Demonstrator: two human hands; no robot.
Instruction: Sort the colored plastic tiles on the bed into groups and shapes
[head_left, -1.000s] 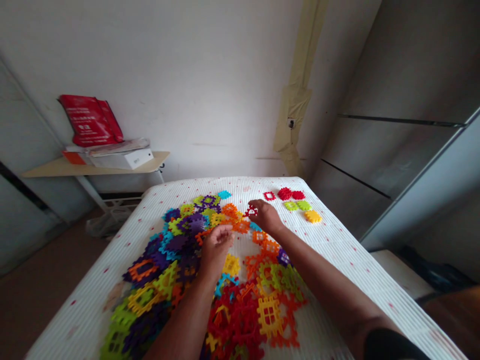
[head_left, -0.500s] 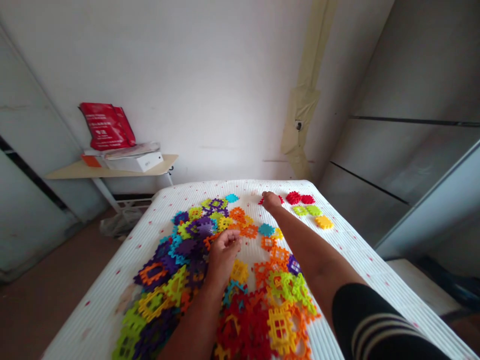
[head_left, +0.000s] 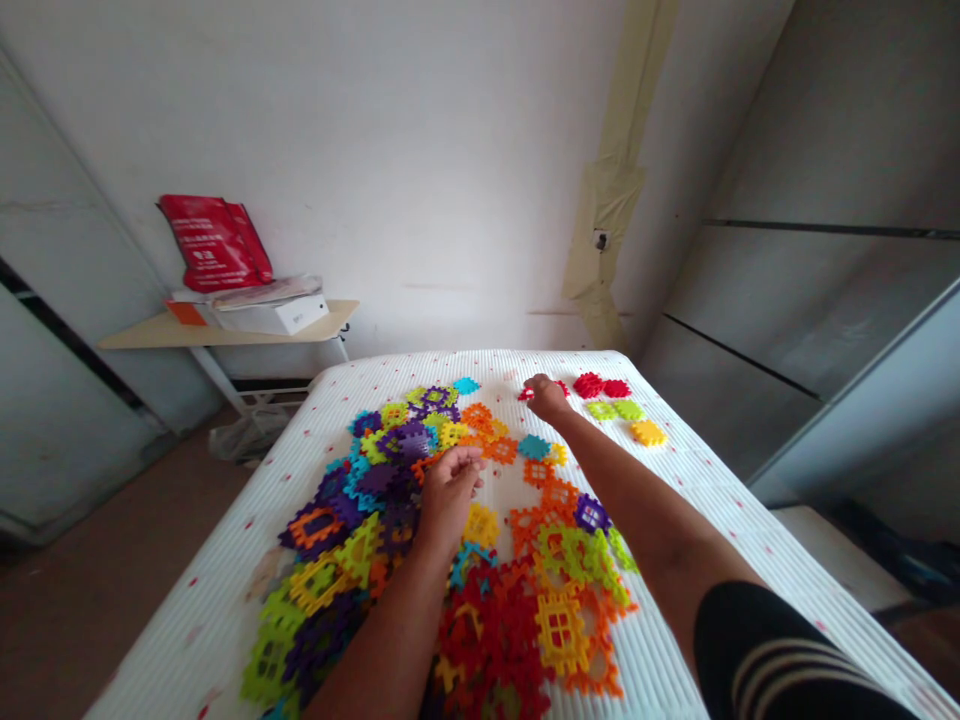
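My right hand point(head_left: 547, 396) reaches far out over the bed-like surface, its fingers closed on a red interlocking plastic piece point(head_left: 526, 394). More red shows just behind that hand. Nearer to me, my left hand point(head_left: 448, 490) hovers by the big heap of pieces, its fingers loosely bent and apart with nothing seen in them. Around it lie dark purple pieces point(head_left: 409, 438), orange pieces point(head_left: 501, 449) and a yellow piece point(head_left: 481, 525). A blue piece point(head_left: 535, 446) rests to the right, below my right hand.
At the far right are a red stack point(head_left: 589, 385), green pieces point(head_left: 628, 410) and a yellow piece point(head_left: 649, 432). A white ribbed cover point(head_left: 697, 490) lies under everything. A side table point(head_left: 150, 330) holds a red bag point(head_left: 214, 245) and a white box point(head_left: 281, 315). Grey cabinets stand at right.
The view has tilted and shifted slightly. My right hand stays at the red piece, and my left hand remains over the heap with its fingers a little more extended.
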